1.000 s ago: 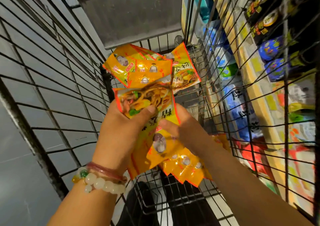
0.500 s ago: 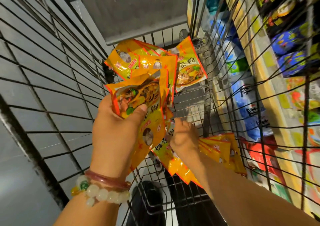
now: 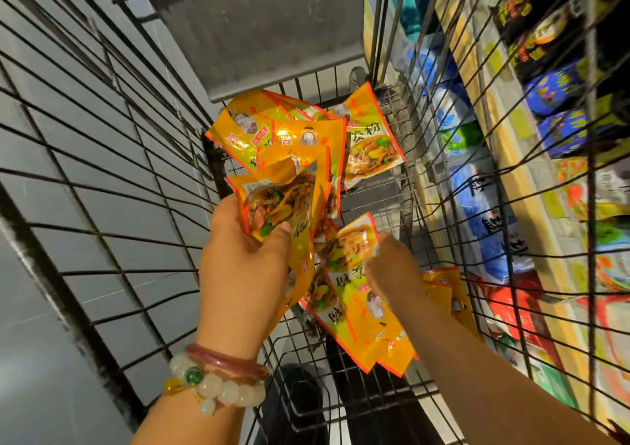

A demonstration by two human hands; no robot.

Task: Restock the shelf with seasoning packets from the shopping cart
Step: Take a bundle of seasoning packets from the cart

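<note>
Since a second ago the right hand (image 3: pixel 392 267) has dropped lower into the shopping cart (image 3: pixel 112 185) and come up pinching one seasoning packet (image 3: pixel 354 250) by its top edge; the left hand (image 3: pixel 245 260) kept its bundle and sits slightly higher. Left hand is clenched around a sheaf of orange packets (image 3: pixel 283 202), thumb across the front; at least three layered edges visible, exact count can't be read. Two bracelets on the left wrist: one reddish bangle (image 3: pixel 225 361), one string of pale beads (image 3: pixel 218 390) with a green one. Under the right forearm lies a near pile (image 3: pixel 368 335) of maybe four or five overlapping packets on the cart's wire floor, partly hidden by the arm, with more orange edges (image 3: pixel 446 291) poking out against the right wall. Farther in, a far cluster (image 3: pixel 272 131) of about five packets fans out at the cart's front end, one packet (image 3: pixel 370 144) turned face-up to the right. Grey flap panel (image 3: pixel 259 28) stands above that cluster. Through the right-hand wire wall, the shelf (image 3: pixel 511 178) shows blue-and-white bags (image 3: pixel 484 212), red packs (image 3: pixel 511 311) and dark packets (image 3: pixel 559 93), all blurred. Wire mesh sits between the hands and the shelf.
</note>
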